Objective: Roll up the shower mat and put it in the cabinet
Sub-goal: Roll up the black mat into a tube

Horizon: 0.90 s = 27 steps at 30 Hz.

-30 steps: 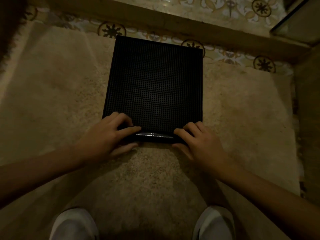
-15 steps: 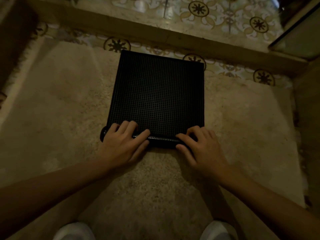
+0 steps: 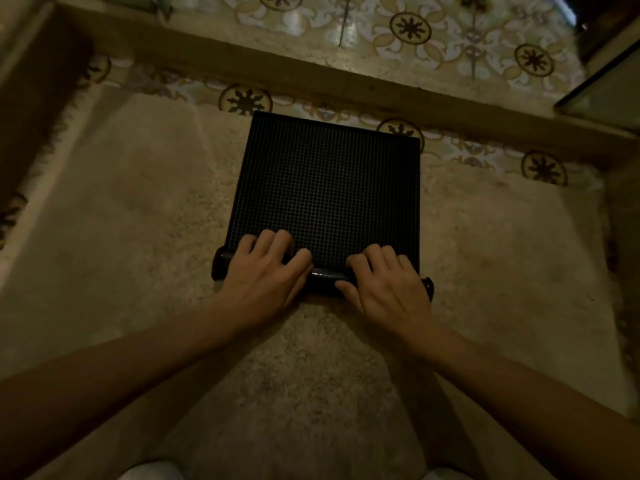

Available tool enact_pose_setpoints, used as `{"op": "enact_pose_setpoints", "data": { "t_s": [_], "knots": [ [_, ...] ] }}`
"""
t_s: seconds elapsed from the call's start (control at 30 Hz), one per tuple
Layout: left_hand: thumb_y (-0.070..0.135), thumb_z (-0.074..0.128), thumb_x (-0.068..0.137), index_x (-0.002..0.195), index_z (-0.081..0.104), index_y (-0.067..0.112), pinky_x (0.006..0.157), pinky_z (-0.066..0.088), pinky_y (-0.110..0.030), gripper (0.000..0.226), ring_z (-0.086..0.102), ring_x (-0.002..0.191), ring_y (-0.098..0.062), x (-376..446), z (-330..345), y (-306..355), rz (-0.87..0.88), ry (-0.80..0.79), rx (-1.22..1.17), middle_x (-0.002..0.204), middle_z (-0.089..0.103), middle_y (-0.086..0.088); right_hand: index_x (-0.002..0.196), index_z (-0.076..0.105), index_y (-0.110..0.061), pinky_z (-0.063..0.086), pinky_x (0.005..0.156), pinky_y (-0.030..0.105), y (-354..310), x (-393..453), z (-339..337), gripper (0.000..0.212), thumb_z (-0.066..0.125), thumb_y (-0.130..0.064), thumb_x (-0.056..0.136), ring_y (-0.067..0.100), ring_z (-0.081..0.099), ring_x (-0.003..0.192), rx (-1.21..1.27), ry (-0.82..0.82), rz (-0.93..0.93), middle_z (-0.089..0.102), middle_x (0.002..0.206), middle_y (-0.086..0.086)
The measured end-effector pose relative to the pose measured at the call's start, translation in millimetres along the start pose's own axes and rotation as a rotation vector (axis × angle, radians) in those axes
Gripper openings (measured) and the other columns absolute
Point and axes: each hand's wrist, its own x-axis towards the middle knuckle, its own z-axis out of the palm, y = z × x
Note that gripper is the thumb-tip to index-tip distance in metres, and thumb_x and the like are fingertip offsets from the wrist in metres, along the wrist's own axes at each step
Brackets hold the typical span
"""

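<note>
A black grid-textured shower mat (image 3: 327, 188) lies flat on a beige shaggy rug. Its near edge is wound into a thin roll (image 3: 327, 277) that runs left to right, with both ends sticking out past my hands. My left hand (image 3: 265, 275) presses on the left part of the roll, fingers curled over its top. On the right part rests my right hand (image 3: 389, 284), gripping the same way. The far edge of the mat lies over the patterned tiles. No cabinet is in sight.
The beige rug (image 3: 138, 237) covers the floor around me. Beyond it run patterned tiles (image 3: 246, 100) and a raised stone threshold (image 3: 311, 74). A glass door edge (image 3: 602, 88) stands at the upper right. A dark surface (image 3: 31, 109) borders the left.
The roll at the mat's near edge has grown thicker and moved away from me, and both hands moved forward with it. The flat part is shorter.
</note>
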Motion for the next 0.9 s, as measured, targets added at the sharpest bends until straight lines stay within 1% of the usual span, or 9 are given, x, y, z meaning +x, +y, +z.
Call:
{"op": "enact_pose_setpoints", "data": {
  "t_s": [0.1, 0.17, 0.23, 0.33, 0.43, 0.5, 0.67, 0.8, 0.9],
  "knots": [
    [0.044, 0.041, 0.098, 0.097, 0.054, 0.010, 0.076, 0.038, -0.047, 0.037, 0.048, 0.086, -0.033, -3.1, 4.8, 15.1, -0.071, -0.021, 0.014, 0.098, 0.054, -0.014, 0.101, 0.055, -0.012, 0.044, 0.061, 0.040, 3.4, 10.0, 2.0, 0.051, 0.022, -0.050, 0.106, 0.027, 0.051, 0.078, 0.037, 0.004, 0.035, 0.055, 0.093, 0.010],
    [0.049, 0.039, 0.097, 0.104, 0.057, 0.007, 0.080, 0.040, -0.049, 0.047, 0.050, 0.088, -0.034, -4.9, 10.4, 15.0, -0.044, -0.018, 0.026, 0.102, 0.058, -0.015, 0.100, 0.053, -0.013, 0.043, 0.063, 0.041, 4.9, 12.1, 4.3, 0.047, 0.022, -0.048, 0.107, 0.027, 0.051, 0.079, 0.050, 0.032, 0.033, 0.054, 0.093, 0.010],
    [0.049, 0.037, 0.097, 0.108, 0.058, 0.005, 0.076, 0.041, -0.047, 0.050, 0.051, 0.084, -0.033, -0.7, 13.2, 7.8, 0.013, 0.015, 0.040, 0.100, 0.060, -0.014, 0.097, 0.052, -0.013, 0.040, 0.067, 0.042, 5.6, 13.3, 4.9, 0.045, 0.022, -0.046, 0.108, 0.028, 0.049, 0.080, 0.029, 0.069, 0.021, 0.054, 0.093, 0.009],
    [0.047, 0.035, 0.100, 0.104, 0.056, 0.008, 0.067, 0.039, -0.044, 0.044, 0.049, 0.080, -0.032, 12.7, 14.3, 0.1, 0.053, 0.038, 0.036, 0.095, 0.058, -0.012, 0.093, 0.056, -0.013, 0.035, 0.068, 0.042, 1.6, 17.8, 3.4, 0.044, 0.028, -0.043, 0.108, 0.029, 0.048, 0.080, -0.028, 0.150, 0.054, 0.056, 0.089, 0.009],
    [0.043, 0.035, 0.102, 0.099, 0.053, 0.010, 0.063, 0.038, -0.042, 0.038, 0.049, 0.078, -0.032, 20.4, 15.8, -1.6, 0.049, 0.062, 0.048, 0.091, 0.056, -0.012, 0.104, 0.061, -0.010, 0.039, 0.067, 0.042, -5.5, 18.0, 7.0, 0.044, 0.031, -0.042, 0.108, 0.029, 0.052, 0.079, -0.017, 0.207, 0.103, 0.060, 0.090, 0.010],
    [0.041, 0.034, 0.103, 0.097, 0.050, 0.011, 0.061, 0.039, -0.042, 0.035, 0.050, 0.077, -0.032, 23.8, 15.6, -2.9, 0.044, 0.068, 0.056, 0.089, 0.056, -0.012, 0.105, 0.061, -0.009, 0.040, 0.066, 0.043, -6.8, 16.6, 9.7, 0.046, 0.030, -0.043, 0.108, 0.030, 0.052, 0.079, -0.003, 0.198, 0.077, 0.060, 0.091, 0.011],
    [0.036, 0.033, 0.103, 0.091, 0.052, 0.012, 0.058, 0.041, -0.042, 0.033, 0.051, 0.076, -0.029, 34.5, 12.1, -0.6, -0.023, 0.049, 0.018, 0.085, 0.056, -0.010, 0.093, 0.055, -0.013, 0.039, 0.063, 0.042, 3.0, 33.1, 7.6, 0.041, 0.028, -0.041, 0.107, 0.028, 0.050, 0.076, 0.006, 0.156, 0.031, 0.055, 0.088, 0.010],
    [0.034, 0.034, 0.104, 0.087, 0.050, 0.013, 0.062, 0.035, -0.041, 0.032, 0.048, 0.076, -0.029, 39.7, 11.9, 1.0, -0.082, 0.064, -0.004, 0.083, 0.053, -0.009, 0.090, 0.057, -0.015, 0.041, 0.057, 0.039, 10.3, 44.3, 3.9, 0.042, 0.027, -0.039, 0.107, 0.025, 0.052, 0.071, 0.045, 0.135, 0.008, 0.058, 0.083, 0.007],
    [0.037, 0.034, 0.104, 0.086, 0.048, 0.012, 0.065, 0.033, -0.043, 0.034, 0.046, 0.078, -0.031, 38.0, 12.2, 2.8, -0.104, 0.062, 0.003, 0.084, 0.052, -0.011, 0.091, 0.059, -0.017, 0.042, 0.051, 0.036, 16.2, 55.5, -3.9, 0.043, 0.026, -0.039, 0.106, 0.023, 0.056, 0.066, 0.085, 0.068, 0.010, 0.061, 0.081, 0.003]
  ]
}}
